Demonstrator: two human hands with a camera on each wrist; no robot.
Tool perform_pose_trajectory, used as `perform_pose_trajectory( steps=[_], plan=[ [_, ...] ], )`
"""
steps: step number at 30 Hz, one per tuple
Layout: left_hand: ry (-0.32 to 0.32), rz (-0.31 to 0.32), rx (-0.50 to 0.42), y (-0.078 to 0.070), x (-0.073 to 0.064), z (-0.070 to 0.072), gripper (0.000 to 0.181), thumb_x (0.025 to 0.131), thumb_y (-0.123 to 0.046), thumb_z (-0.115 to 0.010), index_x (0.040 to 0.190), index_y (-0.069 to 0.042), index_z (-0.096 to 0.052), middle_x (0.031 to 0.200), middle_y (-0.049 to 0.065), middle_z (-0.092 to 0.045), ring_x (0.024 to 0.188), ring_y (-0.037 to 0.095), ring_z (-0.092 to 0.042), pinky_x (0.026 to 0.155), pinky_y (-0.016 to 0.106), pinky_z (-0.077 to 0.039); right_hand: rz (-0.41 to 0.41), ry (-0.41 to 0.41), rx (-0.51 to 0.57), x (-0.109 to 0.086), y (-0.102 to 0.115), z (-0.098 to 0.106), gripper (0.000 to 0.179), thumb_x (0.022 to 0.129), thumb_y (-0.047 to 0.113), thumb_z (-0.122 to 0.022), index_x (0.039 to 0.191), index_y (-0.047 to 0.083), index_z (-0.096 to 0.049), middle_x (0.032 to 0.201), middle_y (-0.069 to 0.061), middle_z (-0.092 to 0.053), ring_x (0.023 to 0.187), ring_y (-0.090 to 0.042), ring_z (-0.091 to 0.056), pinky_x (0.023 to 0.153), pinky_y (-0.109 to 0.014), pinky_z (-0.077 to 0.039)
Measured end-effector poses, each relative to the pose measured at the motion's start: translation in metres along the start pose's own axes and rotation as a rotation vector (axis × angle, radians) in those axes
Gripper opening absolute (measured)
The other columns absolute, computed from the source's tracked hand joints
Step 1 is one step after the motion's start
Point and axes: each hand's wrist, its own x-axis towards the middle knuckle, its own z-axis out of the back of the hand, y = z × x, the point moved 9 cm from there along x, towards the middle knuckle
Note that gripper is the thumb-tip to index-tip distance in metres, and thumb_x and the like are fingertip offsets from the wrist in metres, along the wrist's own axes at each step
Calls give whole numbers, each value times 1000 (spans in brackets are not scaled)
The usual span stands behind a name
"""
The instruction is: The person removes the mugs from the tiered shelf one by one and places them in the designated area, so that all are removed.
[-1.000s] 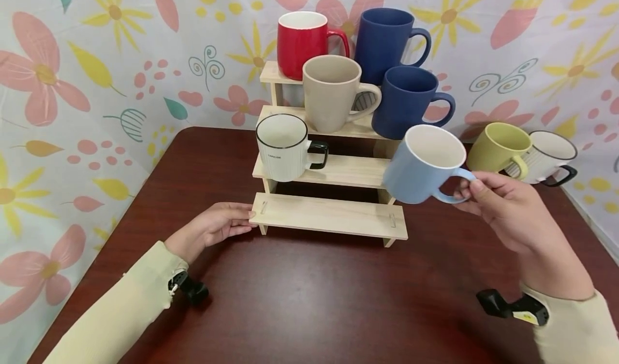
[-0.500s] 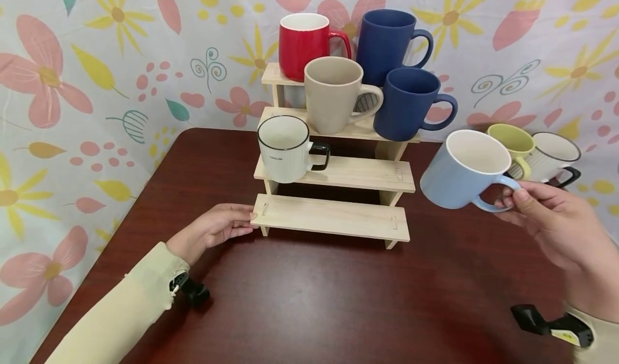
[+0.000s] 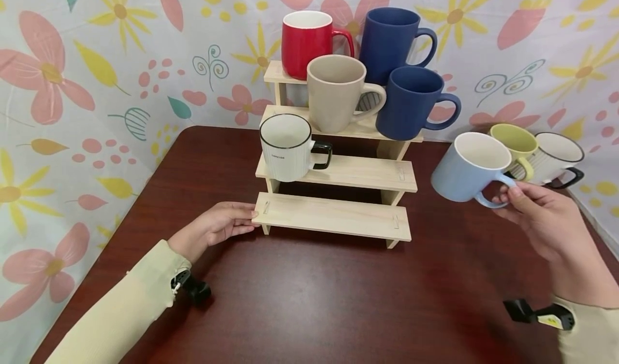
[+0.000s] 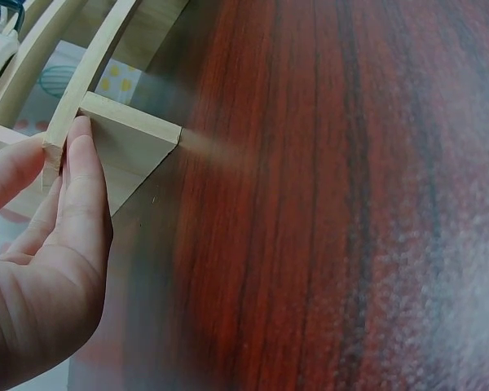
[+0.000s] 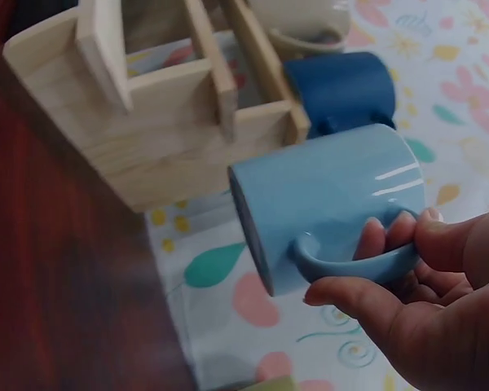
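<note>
My right hand (image 3: 553, 227) holds a light blue mug (image 3: 456, 173) by its handle, to the right of a stepped wooden display rack (image 3: 333, 216). The mug leans, white inside showing in the head view; its side and curled fingers on the handle show in the right wrist view (image 5: 334, 191). At the rack's front left corner, my left hand (image 3: 217, 227) pinches the end of the lowest shelf. In the left wrist view the thumb is on one face of that board (image 4: 69, 114) and the fingers on the other. The lowest shelf bears no mug.
A white mug with black rim (image 3: 285, 157) stands on the second step. Higher up are a beige mug (image 3: 333, 98), two dark blue mugs (image 3: 408, 106) and a red mug (image 3: 307, 49). Behind the light blue mug are a green mug (image 3: 517, 138) and another black-rimmed white mug (image 3: 558, 154).
The light blue mug has moved right, away from the rack's steps, with my right hand on its handle, then shifted slightly up. My left hand stays at the shelf's end.
</note>
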Motion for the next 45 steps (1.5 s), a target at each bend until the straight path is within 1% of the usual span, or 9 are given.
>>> perform_pose_trajectory(
  steps=[4,7,16,22,29,35,39,42,45],
  plan=[
    [-7,4,-3,-1,0,0,59,101,0,-50,151,19,-27,84,-7,-73,80,3,-70,79,16,-61,-1,0,99,5,-6,4,28,102,-6,-48,101,-2,-75,89,-7,-74,81,-14,-73,71,-24,-65],
    [-8,5,-5,-1,0,0,58,101,0,-50,151,20,-27,84,-7,-73,79,3,-70,78,15,-61,-9,-10,134,8,-9,6,28,103,-6,-47,100,-4,-75,88,-9,-75,82,-15,-73,72,-25,-65],
    [6,0,-7,0,1,0,57,102,-1,-50,150,19,-29,84,-7,-74,81,2,-71,79,16,-61,-19,-82,69,20,-15,11,27,102,-1,-52,97,2,-78,86,-4,-77,81,-10,-74,69,-20,-64],
    [9,1,-11,3,0,0,57,102,-1,-51,151,19,-29,85,-7,-74,82,3,-71,79,16,-61,-68,-129,28,28,-25,17,20,100,5,-60,95,7,-79,85,-1,-77,78,-8,-73,67,-21,-64],
    [14,-4,-8,1,0,-1,57,102,-1,-51,151,19,-29,85,-7,-74,82,3,-71,79,16,-61,-115,-185,3,36,-37,22,19,99,8,-62,91,9,-79,81,0,-75,75,-7,-72,65,-20,-63],
    [15,-3,-6,1,1,0,58,102,-1,-50,151,19,-28,85,-7,-74,82,3,-71,79,16,-61,-112,-198,65,44,-46,23,21,100,5,-60,90,7,-79,79,-2,-74,75,-9,-72,65,-21,-64],
    [14,-1,-8,1,1,0,58,102,-1,-50,151,19,-28,85,-7,-74,82,3,-71,79,16,-61,-116,-225,102,48,-53,27,24,100,2,-59,87,5,-79,77,-3,-73,73,-10,-71,64,-21,-63],
    [17,-2,-6,1,1,0,58,102,-1,-50,151,19,-27,85,-7,-74,82,3,-71,80,16,-61,-135,-237,142,52,-59,30,26,100,0,-57,85,3,-78,77,-4,-73,72,-11,-72,64,-23,-63],
    [21,-7,0,0,0,0,58,102,-2,-50,151,19,-27,86,-8,-74,83,2,-71,80,16,-61,-177,-243,176,54,-64,33,26,101,1,-57,85,2,-77,77,-5,-73,73,-12,-72,64,-24,-63]
  ],
)
